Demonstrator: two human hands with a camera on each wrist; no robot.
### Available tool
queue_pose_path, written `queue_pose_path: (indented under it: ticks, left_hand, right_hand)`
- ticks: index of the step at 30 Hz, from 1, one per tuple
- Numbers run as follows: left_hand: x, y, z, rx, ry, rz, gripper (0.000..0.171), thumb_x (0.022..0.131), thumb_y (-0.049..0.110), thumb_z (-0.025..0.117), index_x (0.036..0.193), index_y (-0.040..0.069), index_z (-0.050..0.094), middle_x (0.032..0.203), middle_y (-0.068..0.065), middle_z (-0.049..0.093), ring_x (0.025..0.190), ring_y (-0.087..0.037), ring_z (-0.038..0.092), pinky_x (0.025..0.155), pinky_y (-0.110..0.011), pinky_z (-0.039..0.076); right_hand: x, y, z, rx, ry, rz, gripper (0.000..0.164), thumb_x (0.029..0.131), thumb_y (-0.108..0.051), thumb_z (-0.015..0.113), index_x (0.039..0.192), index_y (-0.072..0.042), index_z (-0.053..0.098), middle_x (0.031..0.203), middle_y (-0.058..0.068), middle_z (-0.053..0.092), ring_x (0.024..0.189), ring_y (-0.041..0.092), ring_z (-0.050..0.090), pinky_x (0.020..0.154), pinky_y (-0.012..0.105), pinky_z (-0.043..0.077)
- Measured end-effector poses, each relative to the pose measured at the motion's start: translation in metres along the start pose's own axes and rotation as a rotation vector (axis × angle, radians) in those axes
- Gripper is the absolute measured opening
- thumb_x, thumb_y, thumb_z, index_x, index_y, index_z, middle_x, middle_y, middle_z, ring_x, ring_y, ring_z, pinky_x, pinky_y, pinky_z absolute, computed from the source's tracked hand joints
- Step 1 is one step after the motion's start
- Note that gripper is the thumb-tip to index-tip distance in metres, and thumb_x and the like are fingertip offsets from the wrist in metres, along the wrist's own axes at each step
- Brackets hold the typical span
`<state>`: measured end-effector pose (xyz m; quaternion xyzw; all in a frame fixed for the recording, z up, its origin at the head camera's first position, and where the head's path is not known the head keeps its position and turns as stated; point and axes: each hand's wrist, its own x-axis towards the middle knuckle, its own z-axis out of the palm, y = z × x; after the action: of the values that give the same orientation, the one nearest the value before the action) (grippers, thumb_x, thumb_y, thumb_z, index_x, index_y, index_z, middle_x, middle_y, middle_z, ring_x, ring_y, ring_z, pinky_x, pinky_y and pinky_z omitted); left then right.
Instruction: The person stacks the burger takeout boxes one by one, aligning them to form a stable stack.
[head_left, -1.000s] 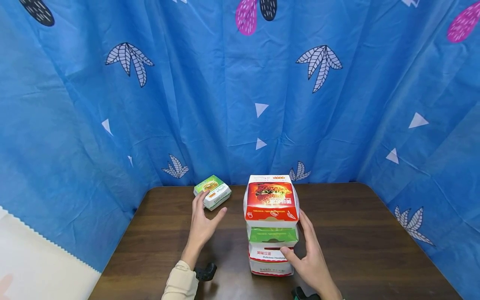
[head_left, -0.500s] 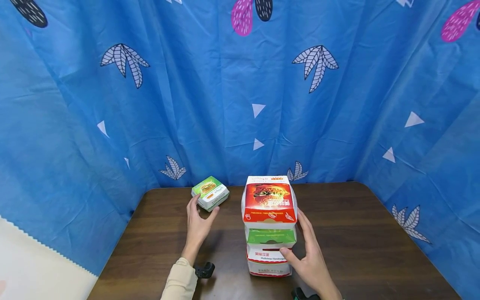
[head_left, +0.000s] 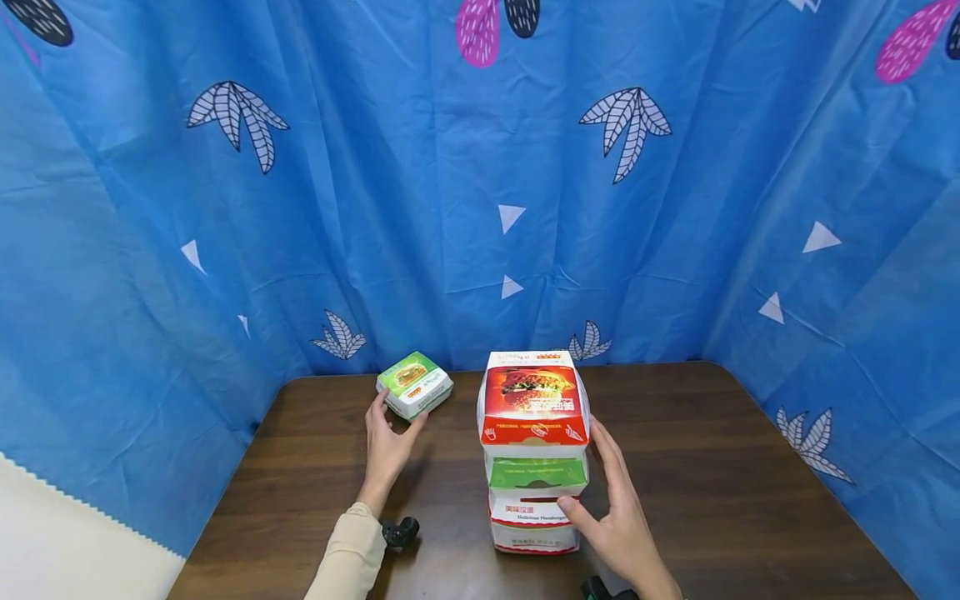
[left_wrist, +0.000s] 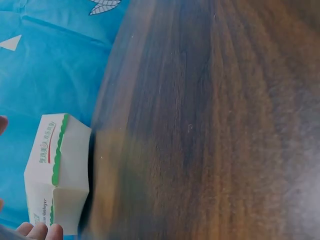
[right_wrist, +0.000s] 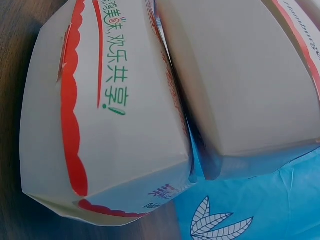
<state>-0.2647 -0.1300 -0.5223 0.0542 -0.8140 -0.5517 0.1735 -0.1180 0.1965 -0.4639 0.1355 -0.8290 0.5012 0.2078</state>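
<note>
At the back left of the table is a green and white hamburger box (head_left: 414, 387). My left hand (head_left: 386, 446) is at its near side, the index fingertip at its left edge and the thumb spread by its front. In the left wrist view, fingertips (left_wrist: 37, 231) overlap the lower end of that box (left_wrist: 72, 160). A stack of hamburger boxes stands right of centre: a red-topped box (head_left: 534, 400) on a green one (head_left: 536, 473), above a white one with red stripes (head_left: 532, 537). My right hand (head_left: 622, 517) rests along the stack's right side, fingers extended, thumb toward its front.
The dark wooden table (head_left: 712, 467) is bordered by a blue patterned curtain (head_left: 420, 208) at the back and sides. Cream cloth (head_left: 67, 542) shows at the lower left. A black wrist device (head_left: 401, 532) sits at the left cuff. The stack stands close to the right wrist camera.
The left index fingertip has shifted from over the green box's top to its left edge. The right hand stays at the stack. The whole head view drifts slightly.
</note>
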Motion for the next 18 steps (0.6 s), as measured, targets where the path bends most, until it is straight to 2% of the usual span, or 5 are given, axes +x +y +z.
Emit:
queue_pose_path:
  ticks: [7,9,14,16,18]
  left_hand:
    - [0.007,-0.006,0.006,0.017,-0.033,-0.009,0.090,0.092,0.028,0.079,0.160,0.007,0.025,0.160,-0.026,0.025,0.144,-0.043,0.035,0.112,-0.057,0.042]
    - [0.008,-0.008,0.007,0.030,-0.051,-0.010,0.090,0.093,0.029,0.078,0.161,0.008,0.024,0.161,-0.027,0.022,0.146,-0.044,0.032,0.113,-0.059,0.041]
    - [0.013,-0.014,0.010,0.065,-0.073,-0.020,0.092,0.093,0.032,0.078,0.161,0.007,0.022,0.163,-0.027,0.018,0.149,-0.046,0.027,0.118,-0.062,0.033]
    - [0.015,-0.016,0.009,0.075,-0.072,-0.028,0.093,0.092,0.032,0.078,0.161,0.006,0.022,0.163,-0.027,0.018,0.150,-0.046,0.026,0.120,-0.062,0.031]
    - [0.017,-0.018,0.008,0.081,-0.073,-0.037,0.093,0.093,0.032,0.078,0.161,0.006,0.020,0.164,-0.027,0.017,0.150,-0.046,0.025,0.120,-0.061,0.031]
  right_hand:
    - [-0.001,-0.001,0.000,-0.029,0.011,0.036,0.102,0.084,-0.014,0.083,0.164,-0.032,0.022,0.166,-0.004,0.029,0.144,0.002,0.031,0.110,0.016,0.028]
    - [-0.001,-0.001,-0.001,-0.040,0.012,0.041,0.102,0.084,-0.014,0.083,0.164,-0.032,0.022,0.166,-0.004,0.029,0.144,0.002,0.031,0.113,0.025,0.033]
    - [-0.002,-0.001,-0.003,-0.058,0.006,0.041,0.101,0.086,-0.015,0.082,0.164,-0.032,0.022,0.167,-0.003,0.027,0.145,-0.001,0.029,0.111,0.059,0.038]
    - [-0.001,0.000,-0.003,-0.052,0.003,0.033,0.100,0.086,-0.015,0.082,0.165,-0.032,0.021,0.168,-0.003,0.027,0.146,-0.002,0.027,0.110,0.066,0.037]
    - [-0.001,0.000,-0.004,-0.052,0.000,0.022,0.100,0.087,-0.015,0.081,0.165,-0.030,0.021,0.168,-0.002,0.026,0.146,-0.002,0.027,0.109,0.067,0.037]
